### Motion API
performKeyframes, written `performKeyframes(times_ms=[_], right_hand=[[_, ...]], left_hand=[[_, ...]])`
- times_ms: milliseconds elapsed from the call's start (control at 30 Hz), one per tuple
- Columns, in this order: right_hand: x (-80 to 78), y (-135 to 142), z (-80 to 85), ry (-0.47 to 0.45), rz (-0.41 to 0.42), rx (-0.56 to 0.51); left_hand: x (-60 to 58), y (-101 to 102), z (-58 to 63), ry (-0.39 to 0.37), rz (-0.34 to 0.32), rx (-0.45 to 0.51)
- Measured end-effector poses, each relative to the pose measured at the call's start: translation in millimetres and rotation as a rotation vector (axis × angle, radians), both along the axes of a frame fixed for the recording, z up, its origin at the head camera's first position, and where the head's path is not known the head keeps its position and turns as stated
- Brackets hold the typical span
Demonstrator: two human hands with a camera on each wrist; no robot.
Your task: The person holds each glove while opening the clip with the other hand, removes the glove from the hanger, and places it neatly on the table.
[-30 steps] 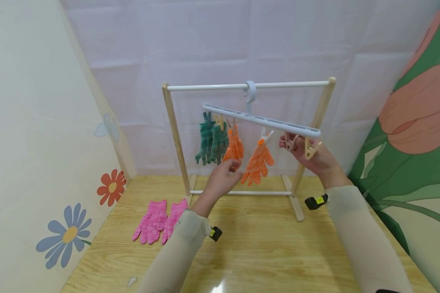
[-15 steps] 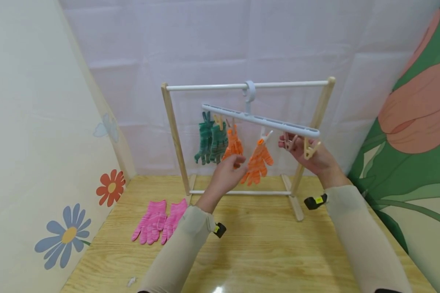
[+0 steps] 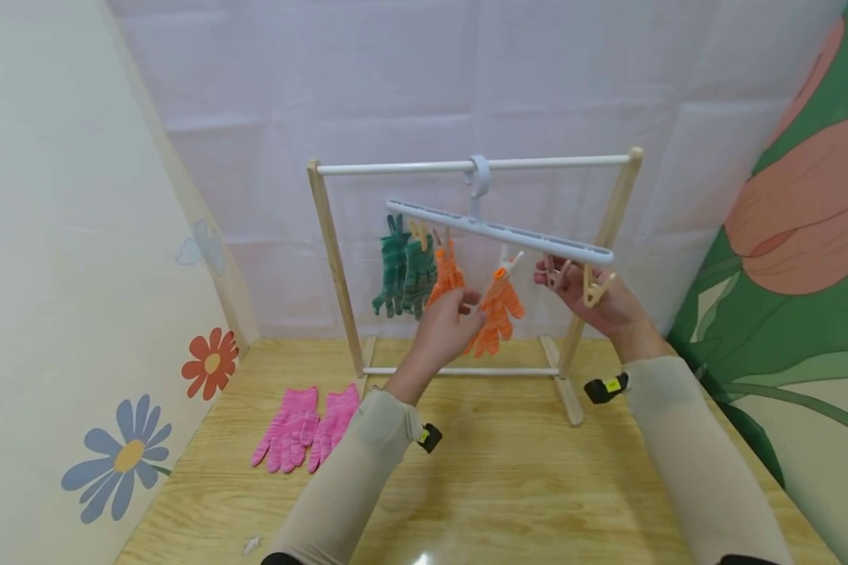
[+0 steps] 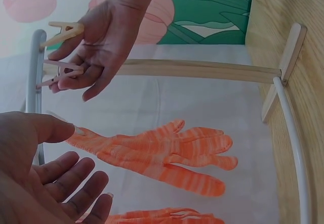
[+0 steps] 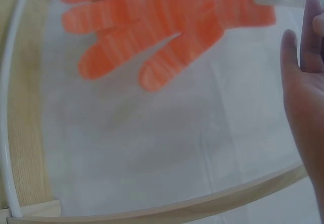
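My left hand, fingers loosely spread, is in front of the orange gloves and grips nothing. It overlaps the nearer-left orange glove; just to its right the other orange glove hangs from a white clothespin. In the left wrist view the thumb tip is at that glove's cuff. My right hand is under the right end of the pale blue hanger, behind a pink clothespin and a yellow clothespin. Its fingers are relaxed and overlap the pink one in the left wrist view.
Two green gloves hang at the hanger's left end. The hanger hooks over the white rod of a wooden-legged rack. A pair of pink gloves lies on the wooden table at the left. A white cloth backdrop stands behind.
My left hand has moved right and slightly up, from below the left orange glove toward the right one. My right hand has stayed by the clothespins.
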State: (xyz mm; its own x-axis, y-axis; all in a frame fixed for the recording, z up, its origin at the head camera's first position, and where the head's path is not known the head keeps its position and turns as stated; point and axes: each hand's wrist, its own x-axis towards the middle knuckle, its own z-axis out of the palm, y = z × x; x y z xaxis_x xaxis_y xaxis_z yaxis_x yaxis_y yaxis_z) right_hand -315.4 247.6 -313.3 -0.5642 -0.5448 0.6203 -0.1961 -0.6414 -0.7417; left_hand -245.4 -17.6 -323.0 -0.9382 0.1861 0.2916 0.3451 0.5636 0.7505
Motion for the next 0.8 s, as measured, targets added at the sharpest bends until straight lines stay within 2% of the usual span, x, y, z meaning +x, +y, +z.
performKeyframes(times_ms=[200,433,800], right_hand=[[0.9,-1,0.6,0.01,0.008,-0.007],[1.8,-3,2.5,0.0,-0.001,-0.013],[7.8,-4,1.2,-0.002,0.011,-0.024]], left_hand=[[-0.1,4,7.4,0.018,0.002,0.016],[-3.9,6,14.5,0.055,-0.007,-0.011],[-4.9,13,18.3,0.024,-0.039,-0.027]])
